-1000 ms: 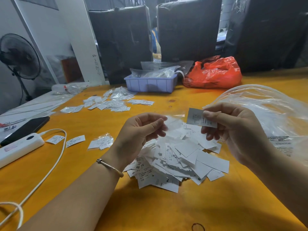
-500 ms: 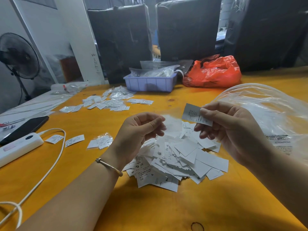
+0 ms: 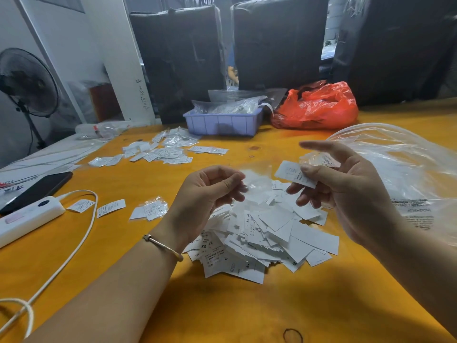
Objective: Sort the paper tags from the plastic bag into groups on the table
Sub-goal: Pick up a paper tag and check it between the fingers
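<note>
Head view: a heap of white paper tags, the pile, lies on the orange worktop and serves as the landmark here. Just above the pile's left edge the left hand hovers with fingers curled, thumb and forefinger pinching a small clear sleeve that is hard to make out. Above the pile's right edge the right hand pinches one tag under its thumb, the forefinger stretched out straight. Right of the pile, behind that hand, a large clear bag billows on the worktop. Left of the pile lie a few small groups: loose tags and a sleeved bunch. Further left are a white power strip and a dark phone. Beyond the pile more sorted tags spread out, and behind them stand a blue tray and a red bag.
</note>
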Demonstrator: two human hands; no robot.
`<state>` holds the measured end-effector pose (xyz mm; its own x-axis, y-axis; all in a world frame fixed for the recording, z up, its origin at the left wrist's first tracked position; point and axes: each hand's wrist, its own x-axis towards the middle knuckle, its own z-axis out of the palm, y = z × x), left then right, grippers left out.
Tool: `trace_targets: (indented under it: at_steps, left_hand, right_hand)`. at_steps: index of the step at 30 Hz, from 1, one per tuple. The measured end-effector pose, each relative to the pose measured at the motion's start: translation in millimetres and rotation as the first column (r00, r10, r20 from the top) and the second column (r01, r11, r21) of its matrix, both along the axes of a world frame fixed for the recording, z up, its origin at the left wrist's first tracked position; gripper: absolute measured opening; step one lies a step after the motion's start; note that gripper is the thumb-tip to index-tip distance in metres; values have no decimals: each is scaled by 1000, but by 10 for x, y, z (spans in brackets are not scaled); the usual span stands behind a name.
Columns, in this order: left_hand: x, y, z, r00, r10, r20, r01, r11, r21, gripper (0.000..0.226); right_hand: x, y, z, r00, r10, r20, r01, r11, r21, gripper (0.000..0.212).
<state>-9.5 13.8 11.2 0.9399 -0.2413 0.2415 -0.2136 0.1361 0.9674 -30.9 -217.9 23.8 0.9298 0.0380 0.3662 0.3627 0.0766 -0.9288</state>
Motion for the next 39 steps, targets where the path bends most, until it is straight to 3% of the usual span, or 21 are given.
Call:
trace_targets:
  at_steps: [3,7,10,15,17,21,24,28,33,37,39]
  left_hand:
    - [-6,-7,2,1000,19,24,-19,1000,10,11]
    - [-30,-50,1,998,-18,67,14,998,61,15]
    - [-50,-85,3,996,-46,75,40,995,90,17]
    - [-68,-75,8,996,-63,60,49,976,213,5]
    - [-80,-72,15,995,-76,70,51,951,306,4]
    - [-110,-127,28,986,-46,158,-28,901,434,26]
    - [-131,-181,41,966,-56,253,-66,891,449,27]
    - [-119,-180,18,959,-40,279,-74,919,388,19]
    - [-109,-151,19,988,-20,150,-14,975,222,14]
    - [-118,-143,41,992,-20,125,-2,985,174,12]
    - [-128,-140,50,992,-27,122,6,986,168,12]
  right_hand:
    - [-1,-9,-11,997,-64,32,68,987,-149,33]
    - [-19,71,-8,992,116,-52,-126,964,-236,21]
    - [-34,116,-16,993,120,-19,-119,922,-368,37]
    - [-16,92,-40,994,106,21,-94,947,-308,18]
    - [-5,97,-43,995,75,63,-47,931,-363,13]
    - [-19,122,-62,967,49,252,128,758,-639,11]
    - [-53,150,-53,920,85,384,239,652,-719,9]
    - [-80,121,7,922,108,373,188,718,-670,17]
    - [-40,-21,81,954,-50,297,148,936,-319,16]
    - [-33,-77,134,970,-56,238,105,974,-199,39]
    - [-45,-74,164,974,-31,222,71,983,-171,33]
